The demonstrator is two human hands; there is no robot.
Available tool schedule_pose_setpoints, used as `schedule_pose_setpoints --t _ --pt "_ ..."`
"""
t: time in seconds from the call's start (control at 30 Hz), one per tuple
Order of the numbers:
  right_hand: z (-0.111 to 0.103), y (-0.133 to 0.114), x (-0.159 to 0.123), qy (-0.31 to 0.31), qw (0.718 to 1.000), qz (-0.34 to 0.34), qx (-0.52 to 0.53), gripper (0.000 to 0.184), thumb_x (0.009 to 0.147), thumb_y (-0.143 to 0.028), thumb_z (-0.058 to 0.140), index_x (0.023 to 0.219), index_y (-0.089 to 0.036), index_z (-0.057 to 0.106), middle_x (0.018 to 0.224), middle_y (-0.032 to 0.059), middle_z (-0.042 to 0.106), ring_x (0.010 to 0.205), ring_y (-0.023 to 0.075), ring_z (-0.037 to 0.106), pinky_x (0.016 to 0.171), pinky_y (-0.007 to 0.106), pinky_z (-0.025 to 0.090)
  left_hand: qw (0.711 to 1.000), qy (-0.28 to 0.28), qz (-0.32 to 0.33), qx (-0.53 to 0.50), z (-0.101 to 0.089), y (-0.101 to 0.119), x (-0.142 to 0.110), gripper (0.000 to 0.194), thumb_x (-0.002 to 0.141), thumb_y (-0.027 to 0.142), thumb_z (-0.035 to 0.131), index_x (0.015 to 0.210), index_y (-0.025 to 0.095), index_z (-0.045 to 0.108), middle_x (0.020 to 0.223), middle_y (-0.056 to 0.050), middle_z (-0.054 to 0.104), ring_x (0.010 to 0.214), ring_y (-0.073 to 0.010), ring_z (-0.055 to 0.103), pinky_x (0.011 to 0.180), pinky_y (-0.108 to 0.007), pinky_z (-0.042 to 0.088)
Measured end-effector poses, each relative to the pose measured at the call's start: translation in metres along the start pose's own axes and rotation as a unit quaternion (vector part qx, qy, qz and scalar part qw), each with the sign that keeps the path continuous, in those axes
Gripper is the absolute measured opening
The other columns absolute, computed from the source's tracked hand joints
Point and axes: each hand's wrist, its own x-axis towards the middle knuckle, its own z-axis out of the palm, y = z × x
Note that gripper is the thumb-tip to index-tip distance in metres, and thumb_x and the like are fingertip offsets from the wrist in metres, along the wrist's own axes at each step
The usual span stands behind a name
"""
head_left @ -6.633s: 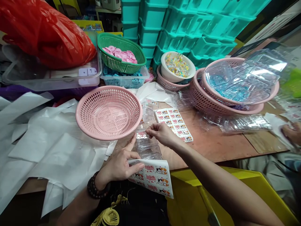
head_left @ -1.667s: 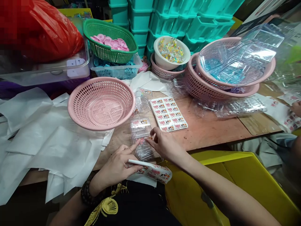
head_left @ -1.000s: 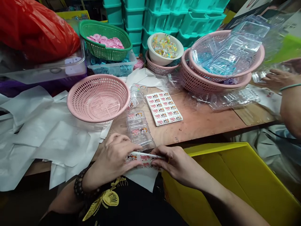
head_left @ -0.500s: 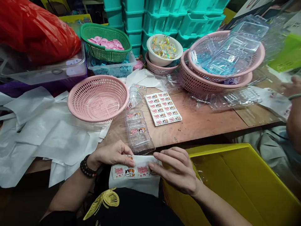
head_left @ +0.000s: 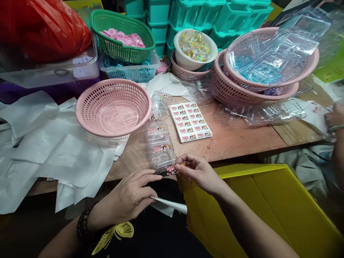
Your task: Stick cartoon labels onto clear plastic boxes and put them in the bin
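My left hand [head_left: 131, 193] is closed on a white sticker sheet [head_left: 173, 205], which is curled and seen nearly edge-on. Its upper fingers reach the near end of the row of clear plastic cases [head_left: 162, 157] at the table edge. My right hand [head_left: 201, 172] pinches a clear sticker [head_left: 170, 170] with pink print and a cartoon animal, held at the nearest case. Whether the sticker touches the case I cannot tell. Two cases farther back carry the same stickers. Just right of them lies a stack of printed sticker sheets [head_left: 190, 122].
A pink basket [head_left: 114, 107] stands left of the cases, with white backing papers [head_left: 64, 154] beside it. Pink baskets [head_left: 255, 89] with clear packaging stand at right. Below the table edge is a yellow bin [head_left: 258, 200]. Another person's hand [head_left: 335, 116] is at far right.
My right hand has moved from the sheet up to the nearest case with a sticker in its fingers. My left hand has lowered and tilted the sheet. The view has shifted slightly.
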Motion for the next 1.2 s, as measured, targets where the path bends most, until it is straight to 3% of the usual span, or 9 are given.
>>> schedule_pose_setpoints --t 0.2,0.33,0.67,0.8,0.93,1.03,1.13,1.2 --pt "0.016 -0.002 -0.003 -0.010 0.997 -0.009 -0.081 0.034 0.078 -0.051 0.070 0.081 -0.018 0.060 0.063 -0.0053 0.051 0.055 0.0093 0.042 0.052 0.024 0.033 1.000 0.011 -0.008 0.002 0.000 -0.002 -0.006 0.012 0.093 0.017 0.059 0.095 0.020 0.070 0.116 -0.009 0.069 0.109 -0.0242 0.064 0.093 -0.040 0.054" --pt "0.018 -0.003 0.001 0.004 0.987 -0.031 -0.155 0.026 0.083 -0.043 0.065 0.081 -0.018 0.062 0.065 -0.0042 0.052 0.058 0.0101 0.042 0.053 0.024 0.032 1.000 0.012 -0.010 0.002 0.000 -0.002 -0.009 0.011 0.092 0.018 0.061 0.096 0.021 0.071 0.116 -0.009 0.069 0.105 -0.0239 0.064 0.089 -0.040 0.054" --pt "0.020 -0.002 0.002 0.005 0.983 -0.023 -0.181 0.022 0.086 -0.038 0.061 0.086 -0.017 0.062 0.076 0.0025 0.067 0.067 0.0143 0.057 0.062 0.027 0.044 1.000 0.021 -0.001 0.021 0.003 -0.006 -0.006 0.011 0.092 0.017 0.061 0.092 0.021 0.071 0.130 -0.007 0.066 0.105 -0.0238 0.062 0.088 -0.040 0.052" --pt "0.022 -0.004 0.001 0.022 0.973 -0.053 -0.224 0.019 0.087 -0.037 0.060 0.083 -0.018 0.061 0.079 0.0029 0.069 0.072 0.0165 0.062 0.067 0.028 0.048 1.000 0.005 0.003 0.031 0.010 -0.009 -0.003 0.011 0.090 0.017 0.062 0.092 0.022 0.072 0.149 -0.005 0.053 0.101 -0.0218 0.060 0.086 -0.038 0.053" --pt "0.030 -0.001 -0.002 0.065 0.944 -0.083 -0.313 0.015 0.090 -0.031 0.057 0.081 -0.020 0.060 0.072 0.0019 0.067 0.064 0.0158 0.061 0.060 0.026 0.045 0.998 -0.022 -0.004 0.059 0.017 -0.011 0.000 0.009 0.089 0.017 0.063 0.084 0.020 0.071 0.151 -0.004 0.051 0.092 -0.0212 0.057 0.080 -0.038 0.054" --pt "0.036 0.002 -0.007 0.091 0.900 -0.099 -0.415 0.012 0.092 -0.029 0.055 0.090 -0.019 0.061 0.068 0.0022 0.067 0.058 0.0171 0.061 0.055 0.026 0.040 0.997 -0.021 -0.015 0.075 0.018 -0.011 0.003 0.012 0.090 0.017 0.062 0.081 0.019 0.070 0.148 -0.004 0.055 0.090 -0.0220 0.055 0.079 -0.040 0.054" --pt "0.032 0.003 -0.012 0.136 0.845 -0.078 -0.511 0.033 0.095 -0.038 0.053 0.118 -0.016 0.057 0.065 0.0032 0.067 0.056 0.0224 0.064 0.052 0.028 0.038 0.997 -0.024 -0.025 0.069 0.017 -0.010 0.005 0.012 0.089 0.017 0.062 0.080 0.020 0.070 0.149 0.000 0.054 0.091 -0.0224 0.055 0.081 -0.042 0.054" --pt "0.022 0.004 -0.012 0.181 0.827 -0.046 -0.530 0.047 0.094 -0.047 0.054 0.128 -0.014 0.052 0.067 0.0051 0.068 0.060 0.0260 0.066 0.054 0.030 0.041 0.998 -0.027 -0.031 0.054 0.017 -0.010 0.005 0.012 0.089 0.017 0.062 0.081 0.020 0.071 0.151 0.001 0.051 0.092 -0.0224 0.056 0.082 -0.042 0.054"
